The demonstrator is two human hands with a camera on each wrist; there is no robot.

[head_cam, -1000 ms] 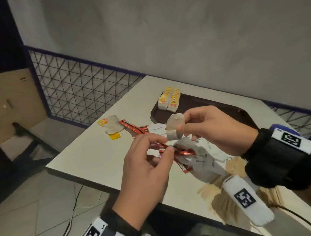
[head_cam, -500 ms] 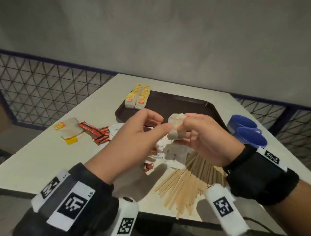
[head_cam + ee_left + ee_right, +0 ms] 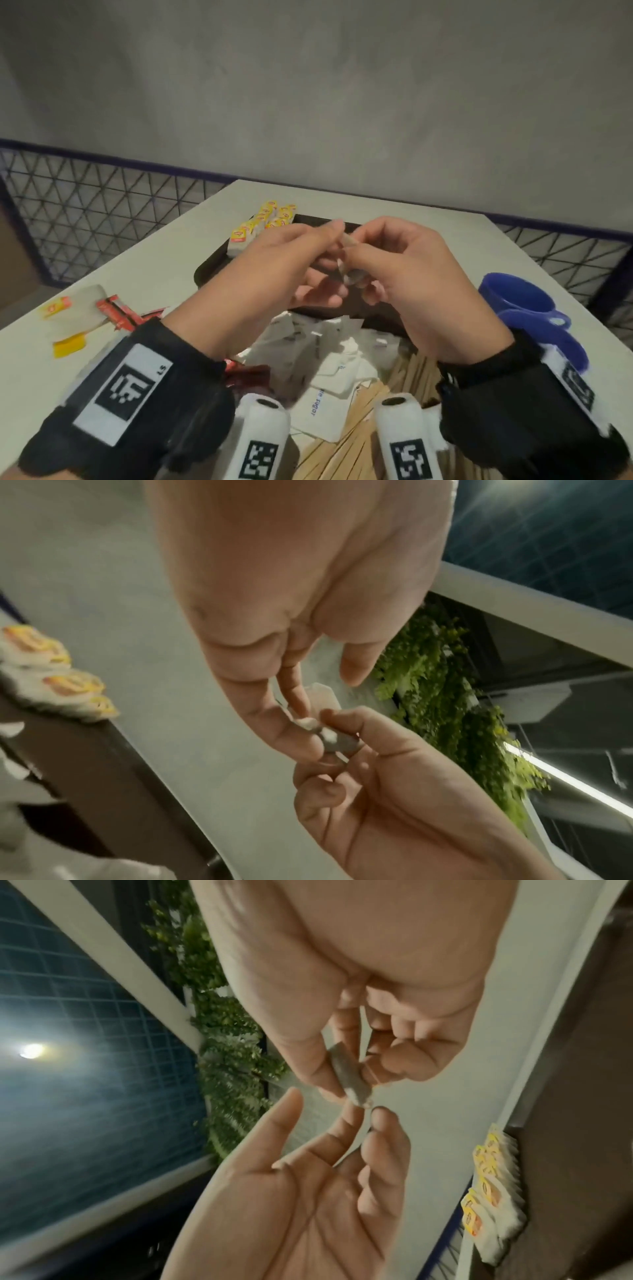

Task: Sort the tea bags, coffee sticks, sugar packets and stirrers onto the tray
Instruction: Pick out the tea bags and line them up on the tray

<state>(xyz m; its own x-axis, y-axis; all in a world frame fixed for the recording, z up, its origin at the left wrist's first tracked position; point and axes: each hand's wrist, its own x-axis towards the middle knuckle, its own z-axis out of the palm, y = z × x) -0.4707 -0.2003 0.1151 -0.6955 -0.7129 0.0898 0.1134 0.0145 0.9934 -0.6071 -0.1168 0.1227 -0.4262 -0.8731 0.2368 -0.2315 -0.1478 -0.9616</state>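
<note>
Both hands meet above the dark brown tray (image 3: 209, 275). My right hand (image 3: 404, 274) pinches a pale tea bag (image 3: 350, 270) between thumb and fingers, plainly seen in the right wrist view on the tea bag (image 3: 349, 1077). My left hand (image 3: 287, 263) has two fingertips (image 3: 354, 1118) closed on the bag's end, its thumb apart. The left wrist view shows the same tea bag (image 3: 323, 699) between the two hands. A row of yellow-tagged tea bags (image 3: 263, 226) lies on the tray's far left corner.
On the table's left lie a loose tea bag (image 3: 77, 311) and red coffee sticks (image 3: 118, 311). White sugar packets (image 3: 329, 366) and wooden stirrers (image 3: 363, 431) are piled under my wrists. Blue cups (image 3: 527, 308) stand at the right. A wire fence (image 3: 102, 212) runs behind.
My left hand rose from the pile to the tea bag held in my right hand. Both hands moved with it over the tray.
</note>
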